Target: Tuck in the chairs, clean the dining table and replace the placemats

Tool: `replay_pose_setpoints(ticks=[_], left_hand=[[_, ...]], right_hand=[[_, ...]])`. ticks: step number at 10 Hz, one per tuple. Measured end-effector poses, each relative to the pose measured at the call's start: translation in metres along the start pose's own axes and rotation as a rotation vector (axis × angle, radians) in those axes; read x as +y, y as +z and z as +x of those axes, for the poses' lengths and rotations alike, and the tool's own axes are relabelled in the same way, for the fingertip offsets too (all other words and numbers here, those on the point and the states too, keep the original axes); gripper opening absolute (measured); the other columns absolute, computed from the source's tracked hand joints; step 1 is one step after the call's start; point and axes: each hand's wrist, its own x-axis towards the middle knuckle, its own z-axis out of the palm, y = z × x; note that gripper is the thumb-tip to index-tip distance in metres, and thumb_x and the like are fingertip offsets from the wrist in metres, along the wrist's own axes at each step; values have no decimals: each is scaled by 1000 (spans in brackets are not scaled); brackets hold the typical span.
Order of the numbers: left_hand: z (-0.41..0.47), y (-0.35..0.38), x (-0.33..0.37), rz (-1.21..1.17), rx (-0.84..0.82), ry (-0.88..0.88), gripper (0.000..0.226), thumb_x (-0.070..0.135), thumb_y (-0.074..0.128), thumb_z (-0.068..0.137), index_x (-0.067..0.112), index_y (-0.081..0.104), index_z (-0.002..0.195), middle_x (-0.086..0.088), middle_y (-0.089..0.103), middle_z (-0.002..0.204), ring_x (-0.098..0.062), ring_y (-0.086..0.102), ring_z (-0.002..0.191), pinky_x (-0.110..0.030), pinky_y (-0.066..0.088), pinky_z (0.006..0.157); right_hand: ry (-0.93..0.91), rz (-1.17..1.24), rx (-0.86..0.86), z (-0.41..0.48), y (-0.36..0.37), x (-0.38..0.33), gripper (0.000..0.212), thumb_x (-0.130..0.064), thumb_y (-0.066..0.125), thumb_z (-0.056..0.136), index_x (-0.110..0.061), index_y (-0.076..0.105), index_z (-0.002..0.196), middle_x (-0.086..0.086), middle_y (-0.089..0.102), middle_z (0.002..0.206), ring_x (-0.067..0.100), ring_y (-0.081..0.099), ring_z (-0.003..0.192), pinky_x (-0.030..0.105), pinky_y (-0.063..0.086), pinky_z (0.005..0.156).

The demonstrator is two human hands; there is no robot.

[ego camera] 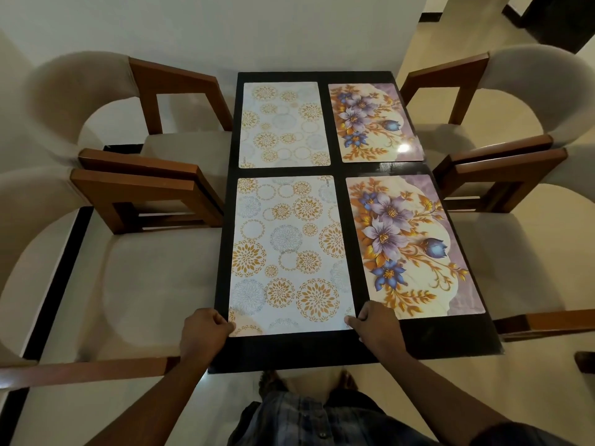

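Gripping the two near corners of the circle-patterned placemat, the left hand and right hand, both curled, hold it flat on the near-left quarter of the dark dining table, just beside a floral placemat.

One dark table, and everything counts off it. Placemats on top: four. Two in gold circles down the table's left half, the near circle mat and the far circle mat. Two in purple flowers down its right half, the near flower mat and the far flower mat. Chairs: four. Two along the table's left side, the near left chair and the far left chair. Two along its right side, the near right chair and the far right chair. Hands: two, the left hand and the right hand, at the table's near end.
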Motion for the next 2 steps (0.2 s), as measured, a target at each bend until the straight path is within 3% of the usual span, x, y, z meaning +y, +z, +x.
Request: replay_pose_setpoints(ticks=[1,2], left_hand=[[-3,-1,11,52,-5,54,21,26,86,78,21,68,68,5,70,75,-10,68,71,-35,61,65],[-1,-1,37,36,20,127,22,28,82,83,20,67,70,7,68,72,-7,67,68,-27,54,59]], right_hand=[[-122,-120,-30,1,-5,-9,31,-37,74,93,-20,54,78,-4,60,75,9,58,70,25,40,60],[-211,-153,-38,15,-12,-22,31,-39,70,95,-20,54,78,-4,58,74,10,57,71,26,37,59]])
